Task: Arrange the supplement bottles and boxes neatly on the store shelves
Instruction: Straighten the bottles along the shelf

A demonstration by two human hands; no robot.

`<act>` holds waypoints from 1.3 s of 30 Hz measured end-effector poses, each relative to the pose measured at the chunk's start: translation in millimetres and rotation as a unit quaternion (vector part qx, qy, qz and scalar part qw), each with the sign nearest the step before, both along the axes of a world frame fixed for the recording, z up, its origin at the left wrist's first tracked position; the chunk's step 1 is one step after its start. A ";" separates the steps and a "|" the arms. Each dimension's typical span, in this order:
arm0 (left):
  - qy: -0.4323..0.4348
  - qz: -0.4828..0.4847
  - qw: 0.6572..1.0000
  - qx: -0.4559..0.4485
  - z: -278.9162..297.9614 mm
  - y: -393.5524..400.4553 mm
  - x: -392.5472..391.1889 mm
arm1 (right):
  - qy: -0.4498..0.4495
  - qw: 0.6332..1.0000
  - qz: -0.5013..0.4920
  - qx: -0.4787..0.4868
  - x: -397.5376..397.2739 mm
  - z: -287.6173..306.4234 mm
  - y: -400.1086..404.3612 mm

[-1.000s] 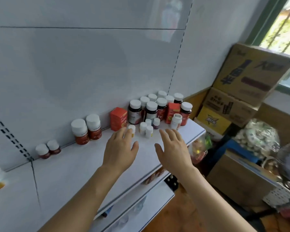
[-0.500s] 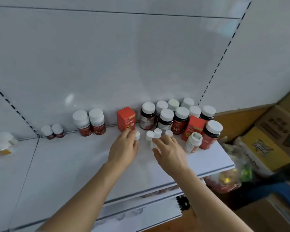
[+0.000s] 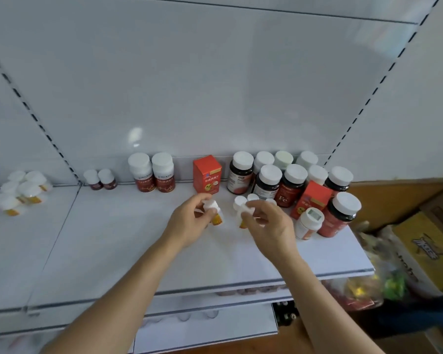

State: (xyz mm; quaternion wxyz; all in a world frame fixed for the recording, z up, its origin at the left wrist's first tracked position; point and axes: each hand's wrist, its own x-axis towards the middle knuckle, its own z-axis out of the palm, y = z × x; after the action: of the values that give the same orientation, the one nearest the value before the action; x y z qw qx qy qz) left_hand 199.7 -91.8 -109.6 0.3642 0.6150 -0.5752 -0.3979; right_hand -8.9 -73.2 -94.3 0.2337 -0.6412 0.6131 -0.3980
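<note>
Left grip: your left hand (image 3: 189, 221) now pinches a small white bottle (image 3: 215, 213).
Right grip: your right hand (image 3: 269, 226) clamps another small bottle (image 3: 242, 215).
Change: both reaches have become grasps.
Meaning: both bottles, mid-shelf (image 3: 113, 251), look ready to be moved.

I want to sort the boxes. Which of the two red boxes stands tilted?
The red box on the right, leaning among the dark bottles; the other red box stands upright alone.

Two small white-capped bottles with orange labels, one (image 3: 214, 212) tilted and the other (image 3: 242, 215) partly hidden, are held just above a white shelf (image 3: 113, 251). Dark white-lidded bottles (image 3: 269, 183) and two red boxes (image 3: 206, 174) are clustered along the back.
</note>
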 end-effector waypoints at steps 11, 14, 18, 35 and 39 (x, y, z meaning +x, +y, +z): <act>0.186 -0.019 0.981 0.047 43.3 42.1 43.8 | -0.212 0.951 0.135 0.179 51.7 36.7 3.5; 0.193 -0.010 0.981 0.035 46.9 52.9 62.4 | -0.202 0.949 0.148 0.189 76.3 40.7 9.2; 0.203 0.018 0.979 0.025 48.4 70.5 99.0 | -0.189 0.951 0.156 0.187 117.4 48.1 19.9; 0.066 0.160 0.985 0.002 40.6 140.4 349.5 | -0.057 0.959 0.228 0.158 360.5 58.7 57.9; -0.027 0.174 0.984 0.001 34.4 128.1 375.5 | -0.006 0.969 0.213 0.124 393.5 47.9 32.8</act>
State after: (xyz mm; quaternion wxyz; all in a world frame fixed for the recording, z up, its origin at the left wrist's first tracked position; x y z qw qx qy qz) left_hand 575.2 36.2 -75.1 0.4115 0.7169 -0.4686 -0.3117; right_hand 384.6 -40.4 -46.4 0.3947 -0.7206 0.5055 -0.2636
